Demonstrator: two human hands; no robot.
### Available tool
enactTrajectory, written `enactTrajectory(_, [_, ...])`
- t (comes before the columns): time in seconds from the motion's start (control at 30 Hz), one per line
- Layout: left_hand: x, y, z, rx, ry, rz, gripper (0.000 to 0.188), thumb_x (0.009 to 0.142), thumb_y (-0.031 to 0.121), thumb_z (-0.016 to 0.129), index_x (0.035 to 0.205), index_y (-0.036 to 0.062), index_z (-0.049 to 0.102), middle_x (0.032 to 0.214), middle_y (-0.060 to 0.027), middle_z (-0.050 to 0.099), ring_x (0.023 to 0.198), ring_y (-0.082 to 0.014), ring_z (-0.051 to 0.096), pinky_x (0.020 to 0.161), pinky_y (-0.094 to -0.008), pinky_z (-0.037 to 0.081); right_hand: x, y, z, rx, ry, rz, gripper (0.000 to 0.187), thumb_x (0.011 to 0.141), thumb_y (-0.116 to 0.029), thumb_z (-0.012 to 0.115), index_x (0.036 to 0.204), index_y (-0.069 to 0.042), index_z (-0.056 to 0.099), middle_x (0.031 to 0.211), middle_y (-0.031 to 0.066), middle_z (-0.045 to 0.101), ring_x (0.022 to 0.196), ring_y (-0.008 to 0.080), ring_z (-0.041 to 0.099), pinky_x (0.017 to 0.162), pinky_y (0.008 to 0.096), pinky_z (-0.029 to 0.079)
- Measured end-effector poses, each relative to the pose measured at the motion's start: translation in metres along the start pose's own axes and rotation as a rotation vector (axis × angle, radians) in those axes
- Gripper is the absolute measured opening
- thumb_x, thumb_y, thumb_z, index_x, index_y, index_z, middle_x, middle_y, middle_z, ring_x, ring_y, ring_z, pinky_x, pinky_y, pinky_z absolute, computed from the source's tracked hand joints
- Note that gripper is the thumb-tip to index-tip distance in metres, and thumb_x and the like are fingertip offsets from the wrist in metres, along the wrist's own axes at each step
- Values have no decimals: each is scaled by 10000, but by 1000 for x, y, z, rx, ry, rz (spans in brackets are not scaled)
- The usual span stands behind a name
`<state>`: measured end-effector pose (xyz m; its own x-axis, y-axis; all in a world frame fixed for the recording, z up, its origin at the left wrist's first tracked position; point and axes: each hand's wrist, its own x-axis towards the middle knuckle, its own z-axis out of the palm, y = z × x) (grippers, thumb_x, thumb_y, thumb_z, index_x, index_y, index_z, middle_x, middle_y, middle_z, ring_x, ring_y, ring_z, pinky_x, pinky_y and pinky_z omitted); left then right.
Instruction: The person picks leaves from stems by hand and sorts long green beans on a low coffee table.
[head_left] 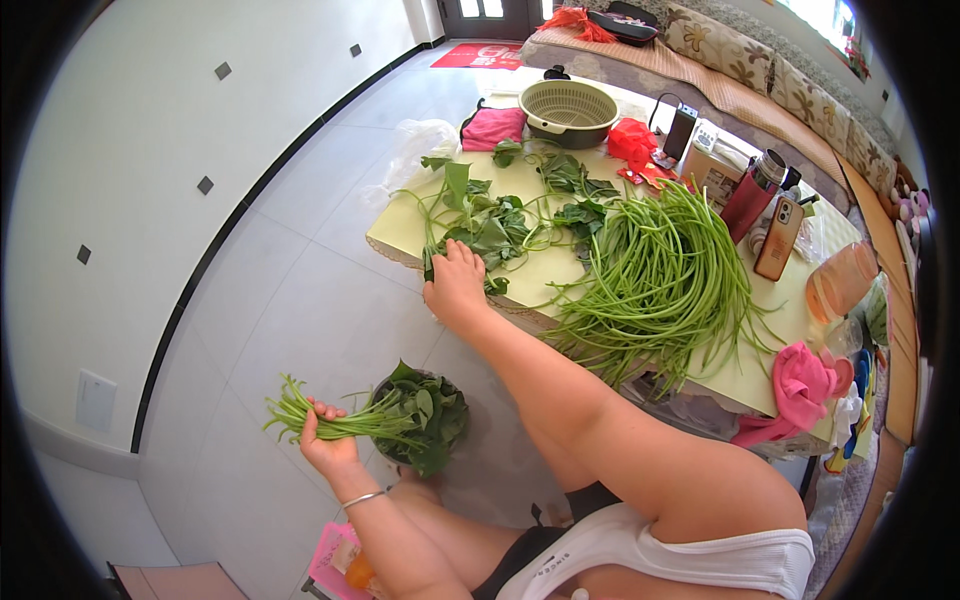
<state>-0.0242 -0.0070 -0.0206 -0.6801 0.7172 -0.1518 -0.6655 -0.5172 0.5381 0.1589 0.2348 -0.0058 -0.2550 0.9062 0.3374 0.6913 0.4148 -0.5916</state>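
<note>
Down low, the left hand (325, 443) is closed around a bunch of leafy green stems (380, 418), gripping it by the stalks so the cut ends stick out past the fist and the leaves hang over a dark bowl (385, 452) on the grey tiled floor (300, 300). The right hand (455, 283) reaches up to the near edge of the pale yellow tabletop (400, 232), fingers curled down onto a loose pile of the same leafy greens (490, 222); whether it has pinched a stem cannot be told. Just beyond that pile lies a large heap of long green beans (660, 275), spilling over the tabletop's front edge. Behind the greens sit a beige colander (570, 110) and a folded pink cloth (493, 127). Past the beans stand a red flask (752, 195) and a phone (779, 237), with another pink cloth (800, 385) at the tabletop's corner.
</note>
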Motion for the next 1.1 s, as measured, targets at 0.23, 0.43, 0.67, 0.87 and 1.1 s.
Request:
enactTrajectory(0.23, [-1,3,-1,-6,4,7,193,852,63,541,1041,24,538,823,-49,525,711,-171,477,689,-326,414,-2,-5,-3,17,9,-34,273,725,-107,586,956,38,591,1356,262,392,1298,383,321,1072,518,212])
enactTrajectory(0.43, [0,2,0,-27,6,0,189,851,64,543,1035,21,547,820,-51,531,712,-172,482,688,-330,418,-2,-3,-3,19,53,-83,284,728,-119,607,978,16,595,1347,234,418,1287,377,340,1075,509,222])
enactTrajectory(0.67, [1,4,-5,-45,0,23,197,849,69,542,1041,29,547,825,-51,541,714,-175,495,688,-332,425,-1,-8,-6,311,249,-193,292,746,-70,589,1029,-4,613,1221,223,534,1192,356,460,1029,456,323])
enactTrajectory(0.87, [1,1,3,-77,45,33,189,846,70,531,1029,23,542,807,-52,535,704,-172,484,677,-323,402,37,14,-45,1230,568,153,234,799,42,491,984,4,628,966,51,650,877,118,583,815,254,447])
enactTrajectory(1.1, [2,1,6,-108,56,23,201,843,76,535,1036,19,536,806,-54,536,700,-175,479,677,-315,384,121,1,-43,690,219,-80,245,777,-31,552,1004,13,633,952,82,662,895,142,602,766,254,459])
